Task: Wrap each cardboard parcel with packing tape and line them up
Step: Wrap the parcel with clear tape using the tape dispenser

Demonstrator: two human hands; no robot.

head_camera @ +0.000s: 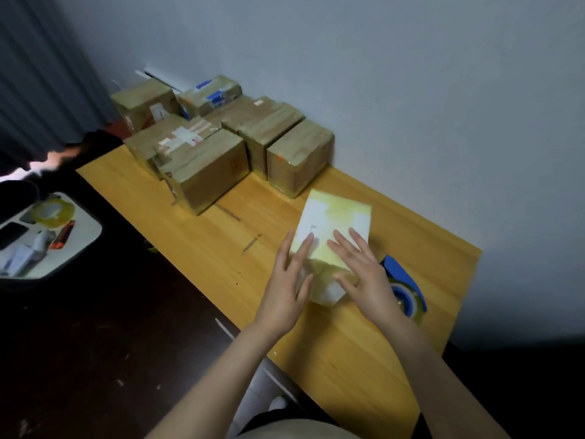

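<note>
1. Left hand point(286, 280): fingers straight, laid flat on the near-left edge of the pale parcel point(335, 217); grips nothing.
2. Right hand point(364, 270): fingers spread, pressed flat on the parcel top. The parcel lies on the wooden table point(190, 248), its near end hidden under both palms.
3. Blue tape dispenser point(402, 280) just right of the right wrist, partly covered by it.
4. Taped parcels point(205, 166) grouped beyond the fingertips by the wall; rear ones blurred, count unclear.
5. Far left of the left hand: tray point(88, 229) with tape roll point(53, 210); other items indistinct.

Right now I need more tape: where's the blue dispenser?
Head view: the blue tape dispenser lies on the wooden table, just right of the right hand and the pale parcel.
</note>
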